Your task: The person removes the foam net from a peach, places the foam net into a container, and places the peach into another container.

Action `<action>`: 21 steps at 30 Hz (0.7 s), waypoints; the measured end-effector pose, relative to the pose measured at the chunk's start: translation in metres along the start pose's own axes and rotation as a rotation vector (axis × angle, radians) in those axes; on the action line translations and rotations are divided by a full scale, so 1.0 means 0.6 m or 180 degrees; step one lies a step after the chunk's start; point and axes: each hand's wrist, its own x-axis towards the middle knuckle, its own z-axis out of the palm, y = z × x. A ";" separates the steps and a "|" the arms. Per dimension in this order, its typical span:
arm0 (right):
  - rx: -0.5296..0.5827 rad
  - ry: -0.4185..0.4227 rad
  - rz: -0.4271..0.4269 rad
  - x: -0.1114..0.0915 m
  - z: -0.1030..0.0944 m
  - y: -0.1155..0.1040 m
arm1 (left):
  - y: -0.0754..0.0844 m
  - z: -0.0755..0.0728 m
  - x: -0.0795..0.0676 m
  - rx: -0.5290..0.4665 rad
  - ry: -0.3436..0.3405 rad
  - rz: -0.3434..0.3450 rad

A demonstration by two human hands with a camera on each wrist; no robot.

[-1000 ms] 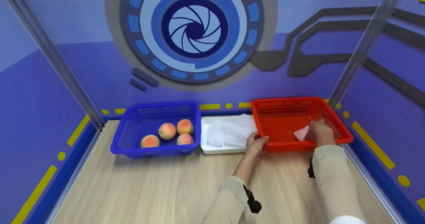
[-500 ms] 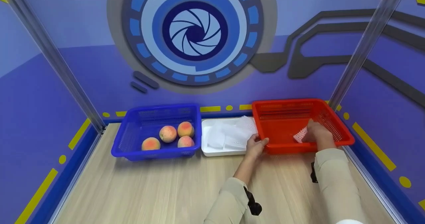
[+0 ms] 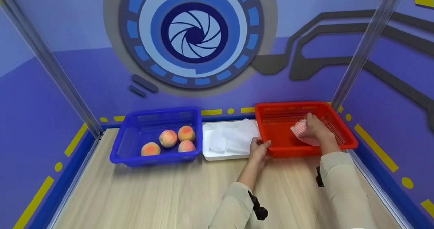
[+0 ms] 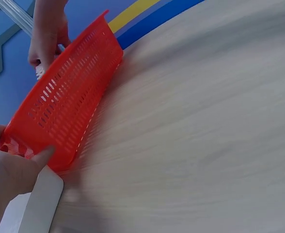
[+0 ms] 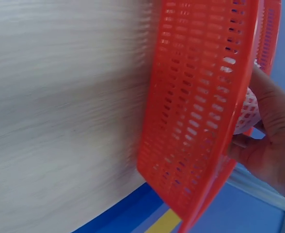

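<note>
My left hand [image 3: 259,150] grips the rim at the near left corner of the red plastic basket [image 3: 295,151], its thumb along the outer wall in the left wrist view. Inside that basket my right hand [image 3: 317,129] holds a foam fruit net [image 3: 298,128], white with a pink tint. It bulges roundly between thumb and fingers in the right wrist view, where the basket wall hides part of it. Whether a fruit fills the net cannot be made out. Several peaches [image 3: 168,138] lie in the blue basket [image 3: 154,160] on the left.
Between the baskets stands a white tray [image 3: 225,158] with flattened white foam nets [image 3: 234,137] on it. The red basket's left side adjoins the tray. Bare wood tabletop [image 3: 162,195] spreads in front, and a printed panel wall [image 3: 190,96] closes off the back.
My right hand has lifted the foam net slightly and brought it left and away from the basket's near wall. The left hand keeps its grip on the rim.
</note>
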 end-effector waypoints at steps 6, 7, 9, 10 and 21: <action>-0.0207 0.0297 -0.0195 0.003 0.000 -0.033 | 0.003 -0.001 0.004 -0.0378 0.0119 -0.0311; -0.0223 0.0318 -0.0214 0.003 0.000 -0.041 | 0.004 -0.002 0.004 -0.0421 0.0149 -0.0338; -0.0214 0.0388 -0.0294 0.003 -0.001 -0.058 | 0.004 -0.005 0.004 -0.0486 0.0199 -0.0334; -0.0197 0.0431 -0.0342 0.003 -0.002 -0.066 | 0.004 -0.006 0.004 -0.0513 0.0225 -0.0338; 0.0205 0.0996 -0.0779 -0.026 -0.035 -0.137 | -0.003 0.005 -0.010 -0.0294 0.0212 -0.0198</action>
